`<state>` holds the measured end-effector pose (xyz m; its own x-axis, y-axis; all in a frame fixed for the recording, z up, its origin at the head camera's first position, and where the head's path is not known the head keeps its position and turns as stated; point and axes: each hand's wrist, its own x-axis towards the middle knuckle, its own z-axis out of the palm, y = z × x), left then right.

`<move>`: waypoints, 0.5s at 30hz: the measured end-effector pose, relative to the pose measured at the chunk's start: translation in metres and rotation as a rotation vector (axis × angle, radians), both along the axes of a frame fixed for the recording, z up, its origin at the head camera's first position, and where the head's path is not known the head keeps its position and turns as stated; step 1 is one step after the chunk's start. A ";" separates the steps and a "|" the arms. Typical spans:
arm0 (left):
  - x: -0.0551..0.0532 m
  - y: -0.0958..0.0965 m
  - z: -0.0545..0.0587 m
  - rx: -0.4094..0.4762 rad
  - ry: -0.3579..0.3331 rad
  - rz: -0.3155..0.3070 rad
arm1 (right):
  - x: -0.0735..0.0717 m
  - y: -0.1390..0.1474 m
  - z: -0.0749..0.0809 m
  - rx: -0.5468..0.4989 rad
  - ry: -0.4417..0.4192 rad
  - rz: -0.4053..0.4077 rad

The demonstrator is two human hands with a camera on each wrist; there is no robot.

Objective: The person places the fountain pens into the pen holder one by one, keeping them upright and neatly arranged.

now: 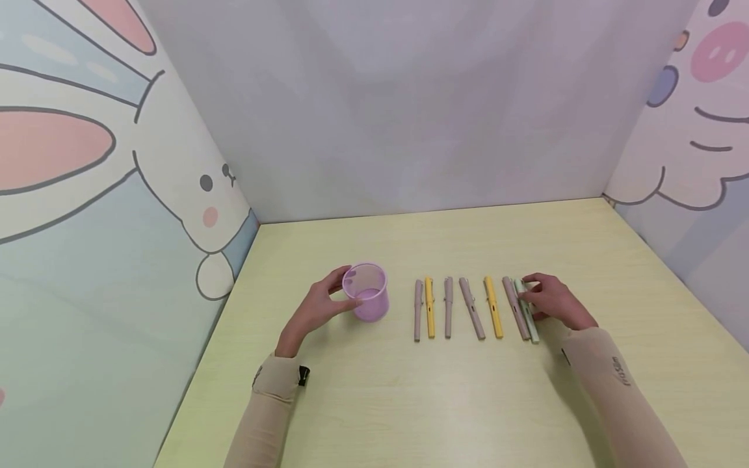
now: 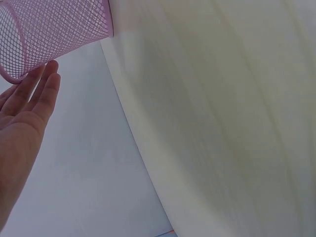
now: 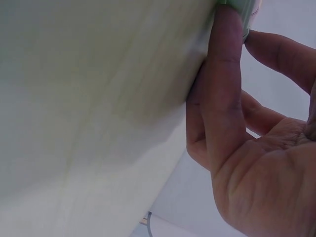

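Observation:
My left hand (image 1: 318, 304) holds a pink-purple mesh pen holder (image 1: 374, 307) at its side, thumb on the near side and fingers round the back. In the left wrist view those fingers (image 2: 47, 94) touch the mesh close to the rim of the pen holder (image 2: 64, 29). My right hand (image 1: 556, 301) pinches a light green pen (image 1: 529, 318), which lies at the right end of a row, close beside a mauve pen (image 1: 516, 309). In the right wrist view only a small end of the green pen (image 3: 239, 7) shows between thumb and finger.
Left of the green pen, the row holds more mauve pens (image 1: 448, 309) and two yellow pens (image 1: 493, 309). All lie on a pale wood-grain table (image 1: 398, 396). A plain curtain-like wall (image 1: 421, 117) stands behind, with cartoon-printed walls (image 1: 88, 312) at the sides.

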<state>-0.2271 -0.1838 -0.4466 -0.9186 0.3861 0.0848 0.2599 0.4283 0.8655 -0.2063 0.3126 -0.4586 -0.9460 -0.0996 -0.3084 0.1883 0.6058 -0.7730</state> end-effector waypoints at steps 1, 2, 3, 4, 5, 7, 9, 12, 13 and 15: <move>0.000 0.000 0.000 0.001 0.000 0.000 | -0.001 0.000 0.000 0.010 -0.005 -0.002; 0.000 0.000 0.000 0.003 0.001 0.000 | -0.002 0.000 0.000 0.022 -0.011 -0.003; 0.000 0.000 -0.001 0.004 0.003 0.000 | -0.003 0.000 0.000 0.033 -0.018 -0.006; -0.001 0.000 -0.001 0.005 0.005 0.001 | -0.004 0.000 0.000 0.045 -0.025 -0.006; -0.001 0.000 -0.002 0.005 0.007 0.002 | -0.004 0.000 -0.001 0.056 -0.028 -0.005; -0.001 -0.001 -0.003 0.003 0.012 0.002 | -0.005 -0.001 -0.001 0.075 -0.030 -0.004; -0.001 0.000 -0.003 -0.001 0.014 0.000 | -0.005 -0.001 0.000 0.082 -0.028 -0.003; -0.001 0.000 -0.004 -0.009 0.010 0.003 | -0.005 -0.002 0.000 0.085 -0.024 -0.007; 0.000 0.000 -0.003 -0.011 0.009 0.003 | -0.005 -0.002 0.001 0.083 -0.025 -0.012; -0.001 -0.001 -0.004 -0.014 0.006 0.006 | -0.004 -0.002 0.001 0.076 -0.023 -0.017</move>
<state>-0.2279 -0.1845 -0.4501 -0.9205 0.3814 0.0851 0.2626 0.4425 0.8575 -0.2107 0.3103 -0.4577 -0.9399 -0.0585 -0.3364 0.2167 0.6593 -0.7200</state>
